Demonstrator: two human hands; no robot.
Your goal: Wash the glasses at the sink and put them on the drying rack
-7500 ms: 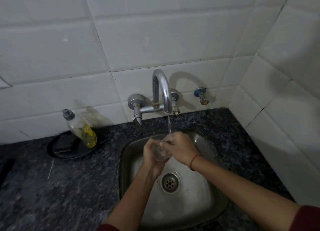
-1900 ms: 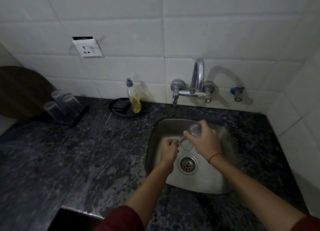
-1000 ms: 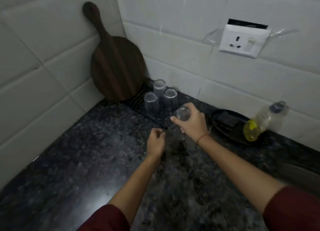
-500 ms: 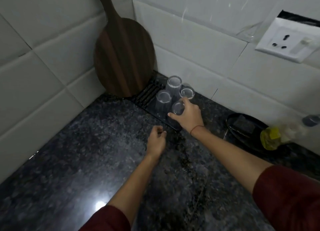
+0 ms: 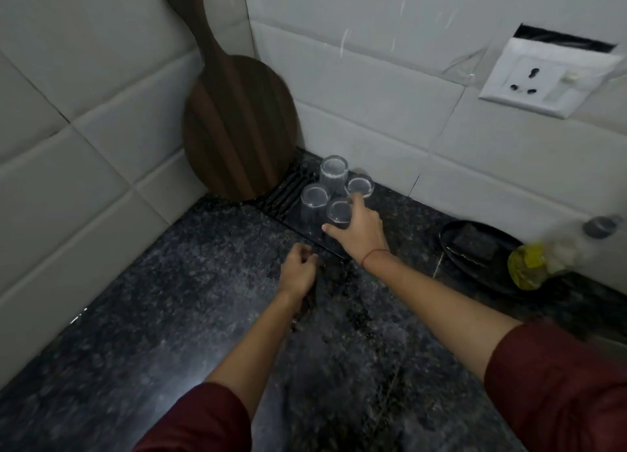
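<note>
Head view: the right hand (image 5: 361, 229) grasps a glass (image 5: 339, 211) that stands upside down at the rack's (image 5: 285, 193) near edge, thumb and fingers curled round it. Three more glasses (image 5: 314, 197) stand upside down on the rack just behind. The left hand (image 5: 298, 270) hovers over the counter (image 5: 169, 299) just in front of the rack, loosely curled, holding nothing.

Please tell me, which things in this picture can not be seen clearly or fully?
Head view only:
- Front glass: its lower part is hidden by the right hand gripping it, so whether it already stands on the drying rack cannot be told.
- Soap bottle: blurred, label unreadable.
- Cutting board: it hides the rack's left end.
- Sink: outside the frame.
</note>
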